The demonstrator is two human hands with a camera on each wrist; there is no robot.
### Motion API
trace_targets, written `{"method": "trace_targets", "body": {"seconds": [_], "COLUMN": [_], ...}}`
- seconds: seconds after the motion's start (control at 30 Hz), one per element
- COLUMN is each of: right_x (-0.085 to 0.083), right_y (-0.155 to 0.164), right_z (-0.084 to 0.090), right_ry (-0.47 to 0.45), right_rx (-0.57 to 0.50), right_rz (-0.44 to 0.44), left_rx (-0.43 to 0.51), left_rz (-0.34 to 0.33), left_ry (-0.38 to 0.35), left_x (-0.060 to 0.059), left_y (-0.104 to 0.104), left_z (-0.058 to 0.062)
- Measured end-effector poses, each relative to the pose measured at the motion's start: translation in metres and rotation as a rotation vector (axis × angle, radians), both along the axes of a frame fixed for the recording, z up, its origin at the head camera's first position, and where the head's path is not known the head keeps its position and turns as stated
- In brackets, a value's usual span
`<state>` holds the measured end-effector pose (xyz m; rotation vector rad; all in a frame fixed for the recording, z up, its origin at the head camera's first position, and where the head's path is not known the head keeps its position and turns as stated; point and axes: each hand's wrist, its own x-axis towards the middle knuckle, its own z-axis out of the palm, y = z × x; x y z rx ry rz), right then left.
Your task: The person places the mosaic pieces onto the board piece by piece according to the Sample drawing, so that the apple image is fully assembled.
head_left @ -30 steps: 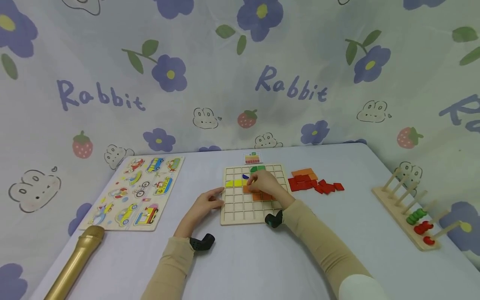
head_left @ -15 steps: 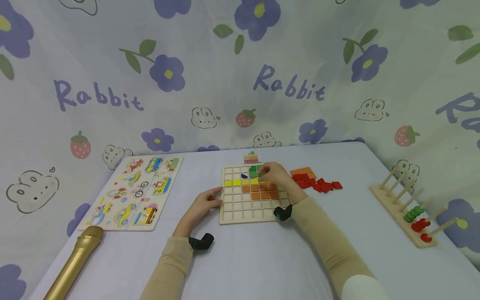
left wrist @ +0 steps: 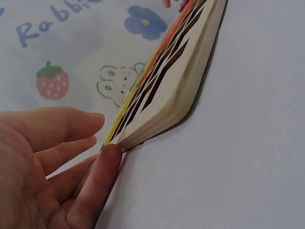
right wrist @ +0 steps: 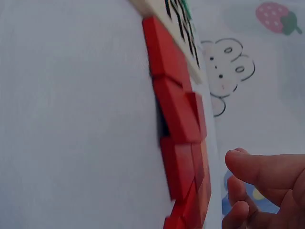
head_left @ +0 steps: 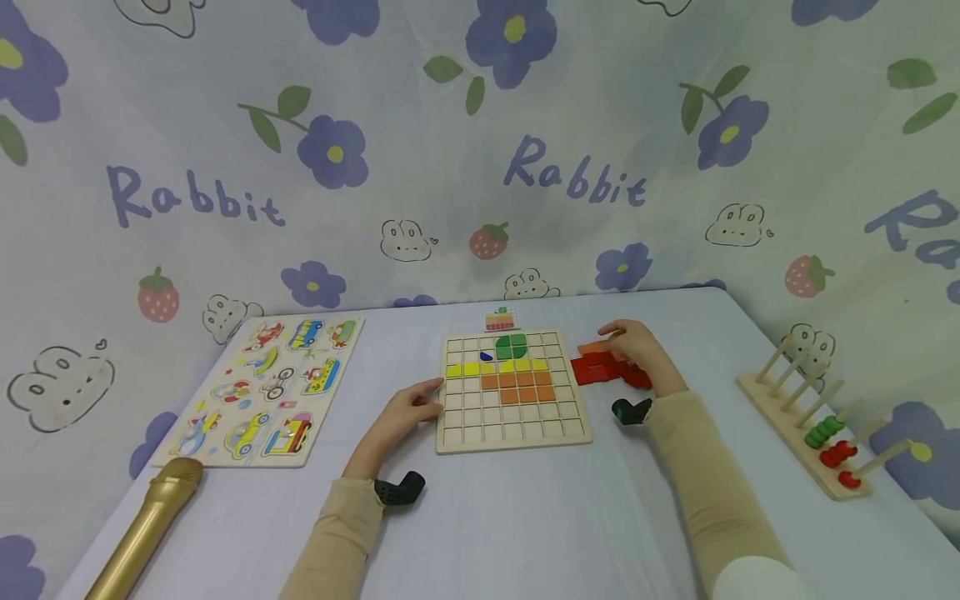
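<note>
A wooden grid board [head_left: 487, 432] lies mid-table. In its cells sit green pieces [head_left: 512, 347], a small dark blue piece [head_left: 486, 357], a row of yellow tiles [head_left: 517, 365] and orange tiles [head_left: 517, 388]. My left hand [head_left: 401, 415] rests at the board's left edge; in the left wrist view its fingers [left wrist: 102, 171] are fairly straight, one touching the edge. Right of the board, my right hand [head_left: 636, 348] hovers at a pile of loose red tiles [head_left: 591, 372] and orange tiles [head_left: 591, 350]. The right wrist view shows its bent fingers [right wrist: 259, 167] apart from the red tiles, holding nothing visible.
A small picture card [head_left: 501, 318] is behind the board. To the left lie a vehicle puzzle board [head_left: 258, 392] and a gold microphone [head_left: 150, 525]. At right stands a wooden peg rack [head_left: 806, 433] with green and red beads. A printed curtain [head_left: 420, 167] hangs behind.
My right hand has left the board and moved right to the loose tiles, uncovering the yellow and orange tiles in the grid. The left hand stays at the board's edge.
</note>
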<state>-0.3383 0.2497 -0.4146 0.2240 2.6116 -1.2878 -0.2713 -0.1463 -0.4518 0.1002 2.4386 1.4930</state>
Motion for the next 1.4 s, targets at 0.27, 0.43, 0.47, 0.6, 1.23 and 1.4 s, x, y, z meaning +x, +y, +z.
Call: {"method": "trace_targets", "body": {"seconds": [0.27,0.43,0.47,0.6,1.23,1.4], "right_x": [-0.002,-0.002,-0.002,-0.001,0.008,0.013], "right_y": [0.022,0.020,0.020,0.018,-0.041,-0.075], "right_z": [-0.013,-0.013,-0.012,-0.012,0.008,0.009], "right_ry": [-0.060,-0.021,-0.012,0.017,-0.010,-0.019], "right_rx": [0.031,0.017,0.005,-0.036,-0.540,-0.567], "right_rz": [0.043,0.028,0.022,-0.011,-0.001,0.093], "left_rx": [0.006,0.007,0.007,0.007,0.018,0.014], "left_rz": [0.016,0.014,0.014,0.017,0.030,0.030], "left_ry": [-0.008,-0.002,-0.001,-0.003,-0.006,-0.002], "left_x": [0.001,-0.001,-0.001,-0.002,0.000,0.000], "left_y": [0.001,0.000,0.000,-0.001,-0.001,0.000], "left_z": [-0.001,-0.002,-0.003,-0.003,-0.003,-0.002]}}
